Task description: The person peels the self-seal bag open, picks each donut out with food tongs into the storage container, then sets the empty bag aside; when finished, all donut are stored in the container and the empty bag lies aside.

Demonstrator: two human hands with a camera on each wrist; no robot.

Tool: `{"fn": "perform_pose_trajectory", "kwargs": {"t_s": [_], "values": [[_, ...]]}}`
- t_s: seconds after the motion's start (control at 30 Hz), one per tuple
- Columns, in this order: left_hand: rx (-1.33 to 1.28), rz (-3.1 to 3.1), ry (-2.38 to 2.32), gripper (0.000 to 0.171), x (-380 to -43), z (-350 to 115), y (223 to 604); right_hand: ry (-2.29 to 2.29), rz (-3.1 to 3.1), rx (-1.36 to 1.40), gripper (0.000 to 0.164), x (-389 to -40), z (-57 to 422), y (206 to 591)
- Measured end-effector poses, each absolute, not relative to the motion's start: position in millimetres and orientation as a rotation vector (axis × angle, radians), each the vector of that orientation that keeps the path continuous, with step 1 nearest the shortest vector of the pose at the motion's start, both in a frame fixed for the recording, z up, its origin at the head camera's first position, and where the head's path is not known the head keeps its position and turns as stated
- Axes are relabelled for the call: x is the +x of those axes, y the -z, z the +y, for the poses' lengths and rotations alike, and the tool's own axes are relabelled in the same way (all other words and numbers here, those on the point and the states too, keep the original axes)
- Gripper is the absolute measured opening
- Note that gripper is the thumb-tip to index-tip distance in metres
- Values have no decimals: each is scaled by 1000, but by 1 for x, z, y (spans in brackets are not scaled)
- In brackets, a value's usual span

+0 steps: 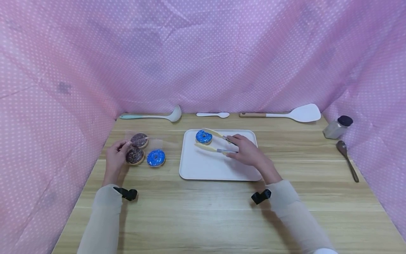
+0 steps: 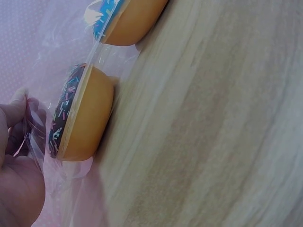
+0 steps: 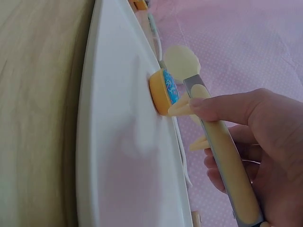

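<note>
My left hand (image 1: 116, 157) pinches the edge of a clear plastic bag (image 2: 35, 127) at the left of the table. Two chocolate-topped toy donuts (image 1: 135, 156) and a blue-topped donut (image 1: 156, 158) lie with that plastic. In the right hand (image 1: 245, 150) is a pair of tongs (image 1: 207, 147) with cream tips and metal arms. The tips are spread apart over the white tray (image 1: 219, 173). Another blue donut (image 1: 203, 136) sits near the tray's back left corner, between the tong tips in the head view. Sprinkles show on its top in the right wrist view.
Along the back edge lie a ladle (image 1: 174, 114), a small white spoon (image 1: 223, 115) and a white spatula (image 1: 306, 113). At the right are a black-lidded jar (image 1: 334, 129) and a dark wooden spoon (image 1: 345, 155). Pink dotted cloth (image 1: 203, 53) surrounds the table.
</note>
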State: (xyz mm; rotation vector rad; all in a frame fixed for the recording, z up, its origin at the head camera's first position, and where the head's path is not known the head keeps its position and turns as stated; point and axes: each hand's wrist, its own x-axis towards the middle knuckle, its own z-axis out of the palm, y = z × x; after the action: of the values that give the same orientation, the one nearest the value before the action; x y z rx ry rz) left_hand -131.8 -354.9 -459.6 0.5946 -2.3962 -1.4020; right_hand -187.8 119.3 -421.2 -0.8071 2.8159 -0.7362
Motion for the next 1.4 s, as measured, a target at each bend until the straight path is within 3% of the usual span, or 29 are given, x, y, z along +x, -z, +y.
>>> {"fn": "perform_pose_trajectory", "kwargs": {"t_s": [1.4], "values": [[545, -2370, 1376, 35, -133, -355, 461, 433, 2592, -1176, 60, -186, 3, 412]]}}
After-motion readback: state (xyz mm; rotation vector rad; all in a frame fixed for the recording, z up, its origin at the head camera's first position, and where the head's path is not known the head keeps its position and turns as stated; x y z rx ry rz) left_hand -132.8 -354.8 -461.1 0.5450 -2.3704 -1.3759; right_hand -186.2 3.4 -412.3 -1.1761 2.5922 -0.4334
